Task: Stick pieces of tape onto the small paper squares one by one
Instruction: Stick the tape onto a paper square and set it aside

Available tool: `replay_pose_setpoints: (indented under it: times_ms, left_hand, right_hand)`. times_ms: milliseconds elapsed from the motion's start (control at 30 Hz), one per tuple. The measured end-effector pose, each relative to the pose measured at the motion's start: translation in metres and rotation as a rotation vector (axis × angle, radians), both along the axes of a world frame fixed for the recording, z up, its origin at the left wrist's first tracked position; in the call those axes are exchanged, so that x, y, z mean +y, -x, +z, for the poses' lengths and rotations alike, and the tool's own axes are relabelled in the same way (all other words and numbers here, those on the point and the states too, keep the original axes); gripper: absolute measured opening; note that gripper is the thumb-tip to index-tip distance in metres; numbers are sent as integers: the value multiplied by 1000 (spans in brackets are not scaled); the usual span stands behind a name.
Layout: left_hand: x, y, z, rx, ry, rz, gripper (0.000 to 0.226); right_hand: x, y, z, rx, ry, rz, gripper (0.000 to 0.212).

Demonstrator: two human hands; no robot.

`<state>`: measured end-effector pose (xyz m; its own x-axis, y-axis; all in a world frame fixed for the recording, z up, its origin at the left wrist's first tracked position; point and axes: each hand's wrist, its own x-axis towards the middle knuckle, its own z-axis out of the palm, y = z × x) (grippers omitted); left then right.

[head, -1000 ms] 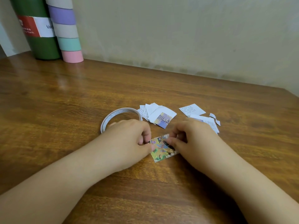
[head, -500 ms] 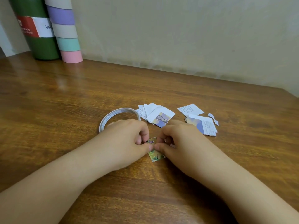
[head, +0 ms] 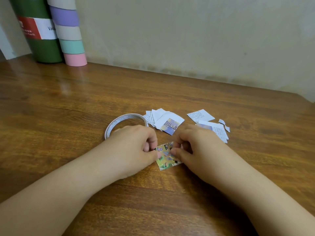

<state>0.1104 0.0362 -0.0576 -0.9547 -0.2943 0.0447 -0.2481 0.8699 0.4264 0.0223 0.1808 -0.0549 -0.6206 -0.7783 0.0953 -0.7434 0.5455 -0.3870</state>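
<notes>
On the wooden table (head: 68, 106), from the head view, I see my left hand (head: 134, 147) and right hand (head: 196, 147) with fingers curled, pinching a colourful paper square (head: 166, 158) lying flat between them. The tape roll (head: 125, 122) sits just behind my left hand, with a pile of paper squares (head: 163, 120) beside it.

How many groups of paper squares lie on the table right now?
3: a fanned pile beyond the left hand, a looser group beyond the right hand, and one colourful square between both hands. Overlaps hide exact piece counts.
</notes>
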Motion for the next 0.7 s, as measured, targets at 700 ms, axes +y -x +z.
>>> replay_pose_setpoints:
  times_ms: [700]
  left_hand:
    - [-11,-7,10,447,-333,0,14]
  right_hand:
    - [45,56,19,-41,298,-530,12]
